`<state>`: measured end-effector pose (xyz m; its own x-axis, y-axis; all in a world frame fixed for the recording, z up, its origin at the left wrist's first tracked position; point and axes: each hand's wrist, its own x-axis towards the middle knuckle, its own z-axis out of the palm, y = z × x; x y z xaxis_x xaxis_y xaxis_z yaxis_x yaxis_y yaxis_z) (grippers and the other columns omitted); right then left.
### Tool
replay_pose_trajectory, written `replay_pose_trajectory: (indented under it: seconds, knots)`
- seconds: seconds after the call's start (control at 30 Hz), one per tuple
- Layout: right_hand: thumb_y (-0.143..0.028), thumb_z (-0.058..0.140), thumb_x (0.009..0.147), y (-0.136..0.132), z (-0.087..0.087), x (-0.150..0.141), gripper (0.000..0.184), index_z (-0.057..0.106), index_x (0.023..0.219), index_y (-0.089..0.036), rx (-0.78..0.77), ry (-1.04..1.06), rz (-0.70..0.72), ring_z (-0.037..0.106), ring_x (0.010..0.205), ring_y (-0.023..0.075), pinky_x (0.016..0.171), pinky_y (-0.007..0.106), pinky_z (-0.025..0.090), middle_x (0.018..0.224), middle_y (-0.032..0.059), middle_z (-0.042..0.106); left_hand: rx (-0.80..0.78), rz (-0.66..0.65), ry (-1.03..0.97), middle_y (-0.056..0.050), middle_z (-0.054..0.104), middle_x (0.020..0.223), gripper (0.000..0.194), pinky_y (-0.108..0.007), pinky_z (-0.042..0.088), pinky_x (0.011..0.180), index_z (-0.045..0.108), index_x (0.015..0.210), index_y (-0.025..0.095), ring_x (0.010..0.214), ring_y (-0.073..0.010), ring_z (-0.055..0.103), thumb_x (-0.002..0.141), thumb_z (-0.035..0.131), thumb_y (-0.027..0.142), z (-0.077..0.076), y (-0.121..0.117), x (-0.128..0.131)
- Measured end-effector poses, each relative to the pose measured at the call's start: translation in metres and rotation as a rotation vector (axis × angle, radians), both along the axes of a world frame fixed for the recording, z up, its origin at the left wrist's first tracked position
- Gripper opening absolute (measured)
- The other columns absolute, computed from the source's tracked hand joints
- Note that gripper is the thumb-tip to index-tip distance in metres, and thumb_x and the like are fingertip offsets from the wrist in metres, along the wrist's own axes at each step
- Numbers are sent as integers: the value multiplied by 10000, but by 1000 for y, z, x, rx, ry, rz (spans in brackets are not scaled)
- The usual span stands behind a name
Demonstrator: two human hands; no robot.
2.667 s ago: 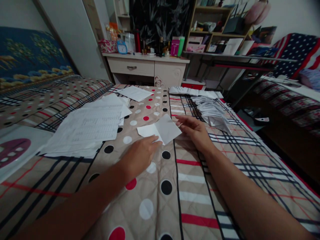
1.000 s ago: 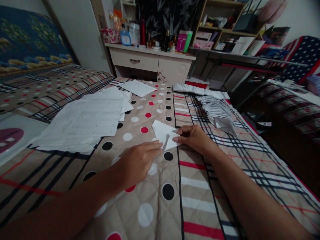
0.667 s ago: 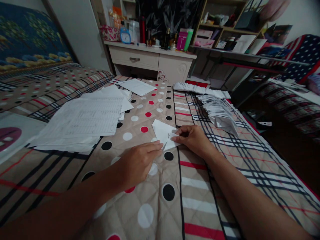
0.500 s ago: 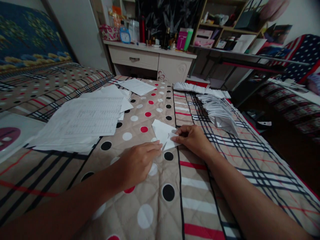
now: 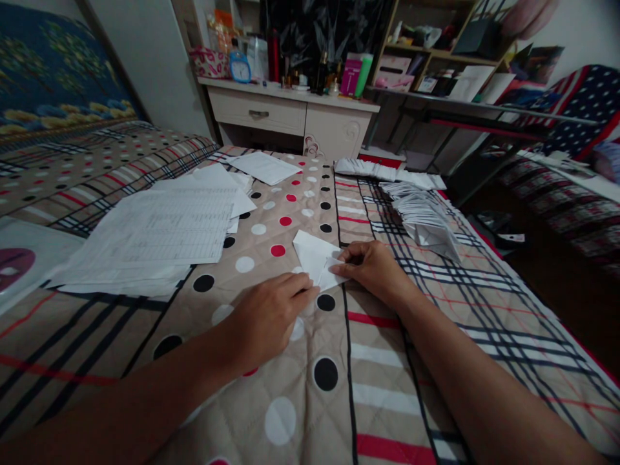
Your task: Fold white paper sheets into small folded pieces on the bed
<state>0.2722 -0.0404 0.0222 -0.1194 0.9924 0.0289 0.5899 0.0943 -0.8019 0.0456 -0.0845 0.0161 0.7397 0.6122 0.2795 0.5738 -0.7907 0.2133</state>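
A small white sheet of paper (image 5: 312, 253), partly folded, lies on the patterned bedspread between my hands. My right hand (image 5: 368, 268) pinches the paper's right side, thumb and forefinger closed on a folded flap. At the near left corner, my left hand (image 5: 276, 310) has its thumb and fingers pressed together on the paper's edge. To the right and farther off lies a fanned row of folded white papers (image 5: 421, 216). Behind it runs another row of folded papers (image 5: 387, 173).
On the left is a pile of printed sheets (image 5: 179, 223), beside a pale plastic bag or wrapper (image 5: 39, 252) with a purple mark. More white paper (image 5: 266, 168) lies at the far side. A dresser (image 5: 256, 115) with bottles and a blue clock (image 5: 239, 66) stands beyond the bed.
The left fingers have shifted slightly along the near edge of the paper, closing more on its corner. The right hand keeps its pinch. The view has moved very slightly.
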Motion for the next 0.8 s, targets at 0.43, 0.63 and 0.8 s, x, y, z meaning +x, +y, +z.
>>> replay_pose_trajectory:
  seconds: [0.43, 0.63, 0.8]
  knots:
    - [-240, 798, 585, 2, -4, -5, 240, 626, 728, -154, -7, 195, -30, 518, 550, 101, 516, 229, 392, 658, -18, 610, 20, -51, 20, -100, 563, 1364, 501, -391, 500, 1010, 602, 1212, 112, 1228, -238, 540, 747, 448, 5, 2, 1, 1]
    - [-249, 798, 581, 0, -6, -7, 243, 614, 711, -157, 19, 170, -87, 524, 544, 104, 510, 230, 385, 643, -24, 604, -45, -51, -21, -91, 498, 1429, 540, -385, 451, 1069, 576, 1232, 126, 1292, -212, 490, 728, 431, -1, -3, 3, -2]
    - [-265, 778, 624, -1, -8, -7, 207, 612, 703, -171, 51, 89, -97, 539, 556, 116, 517, 233, 375, 644, -20, 623, -82, -53, 32, -76, 484, 1443, 557, -383, 427, 1088, 562, 1246, 122, 1305, -213, 470, 716, 436, 5, 2, 4, 0]
